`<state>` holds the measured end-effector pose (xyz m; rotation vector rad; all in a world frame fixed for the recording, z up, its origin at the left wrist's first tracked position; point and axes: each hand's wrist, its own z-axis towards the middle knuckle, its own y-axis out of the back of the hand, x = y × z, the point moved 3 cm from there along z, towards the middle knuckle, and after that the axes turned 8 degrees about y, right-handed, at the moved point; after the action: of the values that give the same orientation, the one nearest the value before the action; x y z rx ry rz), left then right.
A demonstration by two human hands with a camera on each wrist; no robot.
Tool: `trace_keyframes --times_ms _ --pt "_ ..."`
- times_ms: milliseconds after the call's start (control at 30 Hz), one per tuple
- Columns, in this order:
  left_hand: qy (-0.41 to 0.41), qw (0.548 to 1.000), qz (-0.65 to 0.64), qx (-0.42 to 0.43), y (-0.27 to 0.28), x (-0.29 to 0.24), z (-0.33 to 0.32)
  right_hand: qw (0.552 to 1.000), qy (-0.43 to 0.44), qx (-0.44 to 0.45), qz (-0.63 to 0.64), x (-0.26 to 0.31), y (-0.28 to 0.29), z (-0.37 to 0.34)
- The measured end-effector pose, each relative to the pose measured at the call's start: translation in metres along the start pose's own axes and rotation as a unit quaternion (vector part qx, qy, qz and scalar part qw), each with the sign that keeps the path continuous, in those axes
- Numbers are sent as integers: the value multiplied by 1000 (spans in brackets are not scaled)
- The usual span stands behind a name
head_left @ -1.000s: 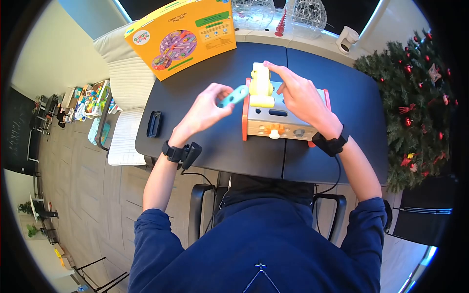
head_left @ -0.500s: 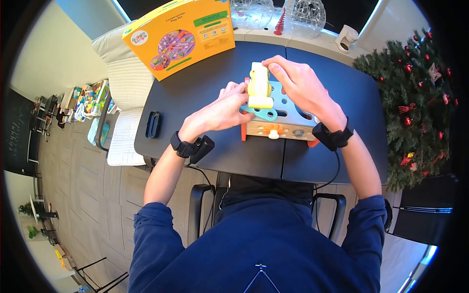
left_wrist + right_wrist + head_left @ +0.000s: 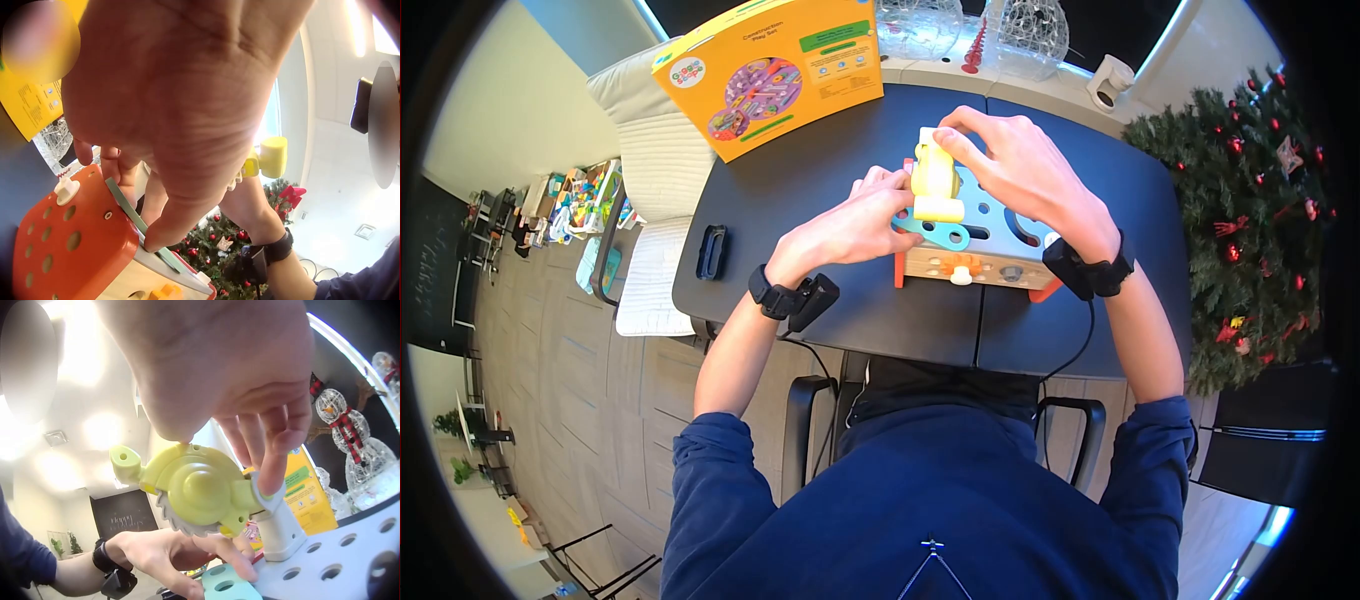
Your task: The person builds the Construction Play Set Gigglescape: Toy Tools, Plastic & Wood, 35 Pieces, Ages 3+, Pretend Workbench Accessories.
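A yellow toy circular saw (image 3: 938, 185) with a grey toothed blade stands on a white post (image 3: 279, 536) at the left end of a toy workbench (image 3: 94, 234). The bench has orange ends and a grey top with holes. My right hand (image 3: 1030, 175) grips the saw at its far end, a fingertip by the joint above the post. With thumb and fingers, my left hand (image 3: 845, 225) pinches a teal strip with holes (image 3: 945, 235). This strip lies flat over the bench top below the saw, its far part hidden under saw and fingers.
The bench stands on a dark table (image 3: 820, 310). A yellow play-set box (image 3: 800, 85) stands at the back left, and a small black tray (image 3: 712, 252) lies near the left edge. A decorated Christmas tree (image 3: 1245, 230) is beyond the right edge.
My left hand has brought the teal strip rightward from beside the bench to the bench top beneath the saw. My right hand has shifted from a pointing finger to a grip on the saw.
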<state>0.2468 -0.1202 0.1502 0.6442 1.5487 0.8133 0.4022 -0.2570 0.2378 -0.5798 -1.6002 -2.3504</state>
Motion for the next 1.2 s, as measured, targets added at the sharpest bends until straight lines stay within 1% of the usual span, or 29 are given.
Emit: trace_keyframes --times_ms 133,233,333,400,433,533,600,700,833,933,1000,1033,1067,1100,1133,1200 --pt "16 1000 16 22 0 2 2 1000 -8 8 -6 3 2 0" --pt "6 1000 -10 4 0 3 -1 1000 -2 3 -3 2 1 0" --pt "39 998 -39 13 8 5 -8 1000 2 7 5 3 0 -2" --pt "50 997 -61 -2 11 8 -14 1000 9 17 18 1 0 -4" --pt "56 996 -72 -9 12 10 -17 1000 14 20 2 1 -1 -6" --pt "32 991 -124 -39 15 18 -23 998 33 23 -43 2 -8 -15" --pt "48 988 -139 -50 17 27 -27 997 48 16 -66 2 -14 -18" --pt "58 984 -154 -66 19 35 -34 997 32 37 -66 9 -11 -19" --pt "91 980 -151 -91 21 47 -48 997 33 33 -63 9 -11 -19" --pt "143 969 -161 -123 20 64 -64 998 32 25 -45 4 -10 -17" --pt "188 960 -139 -156 17 89 -80 999 15 38 -21 4 -4 -13" --pt "209 954 -127 -172 14 105 -87 999 27 36 -14 0 -4 -10" --pt "230 941 -120 -217 11 123 -97 999 37 35 -8 -7 -4 -6" --pt "246 932 -34 -263 6 156 -108 998 48 33 -1 -10 -4 -4" --pt "259 915 52 -306 3 183 -119 999 42 29 -2 -11 -4 -3" --pt "379 850 67 -359 -1 201 -140 999 32 22 -2 -11 -2 -2"
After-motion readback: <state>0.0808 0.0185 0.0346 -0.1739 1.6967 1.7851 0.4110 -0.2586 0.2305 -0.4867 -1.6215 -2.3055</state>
